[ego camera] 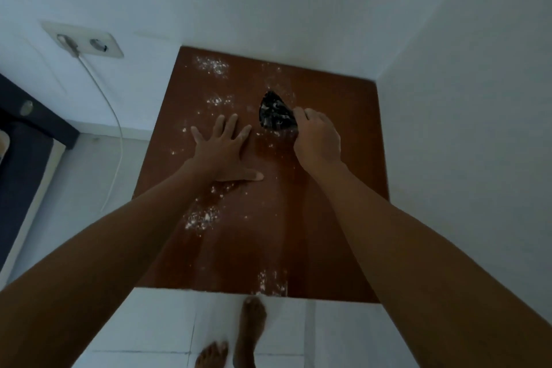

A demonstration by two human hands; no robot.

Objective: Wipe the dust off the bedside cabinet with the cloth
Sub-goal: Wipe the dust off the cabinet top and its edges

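Observation:
The bedside cabinet (334, 188) has a brown wooden top that fills the middle of the view, set into a corner of white walls. Patches of white dust (212, 65) lie at the back left, along the left side and near the front edge. My right hand (318, 137) is closed on a dark patterned cloth (274, 112), which presses on the top just right of centre, toward the back. My left hand (224, 151) lies flat on the wood with fingers spread, left of the cloth and apart from it.
White walls close the cabinet in at the back and right. A wall socket (85, 40) with a plugged white cable (115, 116) sits at the left. A dark bed frame (27, 140) stands at the far left. Bare feet (251, 329) stand on the pale tiled floor.

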